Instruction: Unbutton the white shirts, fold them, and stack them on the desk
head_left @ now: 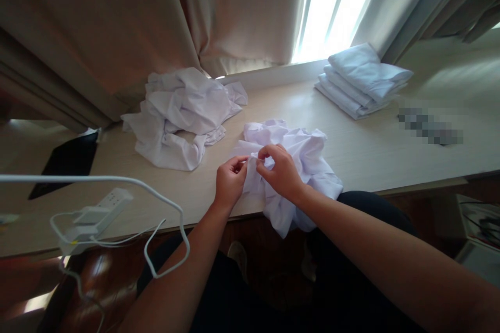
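Note:
A crumpled white cloth garment lies at the front edge of the desk, part of it hanging over toward my lap. Its exact kind does not show. My left hand pinches the near left part of the fabric between thumb and fingers. Close beside it, my right hand also pinches the cloth, thumb and forefinger meeting at a small fold. What lies right between the fingertips is too small to make out.
Another rumpled white cloth pile lies at the back left. Folded white cloths are stacked at the back right, near a blurred patch. A power strip with white cables and a black flat object are on the left.

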Available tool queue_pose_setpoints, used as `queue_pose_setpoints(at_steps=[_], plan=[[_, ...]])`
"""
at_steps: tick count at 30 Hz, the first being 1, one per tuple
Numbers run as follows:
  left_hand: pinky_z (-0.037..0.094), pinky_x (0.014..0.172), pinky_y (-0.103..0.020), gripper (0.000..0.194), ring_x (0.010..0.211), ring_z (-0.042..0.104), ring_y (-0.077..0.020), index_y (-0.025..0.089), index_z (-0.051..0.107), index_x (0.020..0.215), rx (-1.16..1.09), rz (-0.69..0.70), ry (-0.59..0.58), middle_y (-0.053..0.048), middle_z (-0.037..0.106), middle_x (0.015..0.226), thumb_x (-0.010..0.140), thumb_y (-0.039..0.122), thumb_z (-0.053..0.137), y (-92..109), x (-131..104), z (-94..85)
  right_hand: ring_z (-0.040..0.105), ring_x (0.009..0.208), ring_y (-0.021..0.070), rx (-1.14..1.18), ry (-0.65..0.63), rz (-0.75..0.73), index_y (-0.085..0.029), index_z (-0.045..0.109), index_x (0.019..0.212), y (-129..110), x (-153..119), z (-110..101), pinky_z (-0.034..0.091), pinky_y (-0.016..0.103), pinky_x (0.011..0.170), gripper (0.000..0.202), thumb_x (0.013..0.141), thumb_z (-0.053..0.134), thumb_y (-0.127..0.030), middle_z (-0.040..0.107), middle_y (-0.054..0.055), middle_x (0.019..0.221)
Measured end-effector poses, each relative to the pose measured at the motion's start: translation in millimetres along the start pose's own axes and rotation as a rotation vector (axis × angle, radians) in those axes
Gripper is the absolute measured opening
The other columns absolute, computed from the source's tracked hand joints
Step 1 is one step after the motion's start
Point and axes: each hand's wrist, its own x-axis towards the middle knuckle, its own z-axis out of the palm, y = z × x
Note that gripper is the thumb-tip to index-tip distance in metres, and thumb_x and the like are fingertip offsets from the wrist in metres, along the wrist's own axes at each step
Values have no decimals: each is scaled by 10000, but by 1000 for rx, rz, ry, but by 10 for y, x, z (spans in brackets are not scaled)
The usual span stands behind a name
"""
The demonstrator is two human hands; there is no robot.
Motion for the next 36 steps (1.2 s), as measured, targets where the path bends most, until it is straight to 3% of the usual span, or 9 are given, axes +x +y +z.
queue_pose_setpoints(at_steps=[6,13,19,24,29,36], plan=[[523,732,-277,239,832,670,-195,190,761,981,8,90,1,-57,737,907,792,320,696,50,-28,38,545,832,189,54,-66,20,-216,606,862,35,-18,55,424,307,786,52,844,573,-179,631,23,834],[538,740,-297,245,802,679,-199,182,761,960,-57,35,-7,-50,745,875,773,334,715,77,-18,50,554,799,171,110,-38,55,-213,604,848,33,-13,55,438,288,768,44,855,561,-204,617,17,824],[527,727,-281,278,806,671,-183,183,746,989,-104,-15,-67,-43,726,862,869,397,615,119,-42,37,569,774,159,156,11,81,-211,601,847,47,-9,39,461,282,761,41,840,566,-191,623,9,809],[526,793,-302,253,854,680,-196,173,742,932,-69,26,-45,-65,738,910,826,394,676,133,-21,45,614,761,159,193,-4,138,-201,637,893,80,-16,61,489,287,748,79,827,595,-213,668,15,825],[527,749,-291,261,788,672,-180,173,729,928,-50,37,6,-55,742,895,824,407,675,103,-11,56,646,749,162,222,-29,155,-196,670,866,94,-10,71,504,286,728,83,820,602,-208,691,17,800],[513,774,-289,256,824,662,-184,184,701,939,8,36,-28,-53,721,891,860,417,628,73,-4,66,631,726,162,173,-5,177,-193,681,830,100,-6,82,485,286,714,75,807,609,-196,688,18,771]])
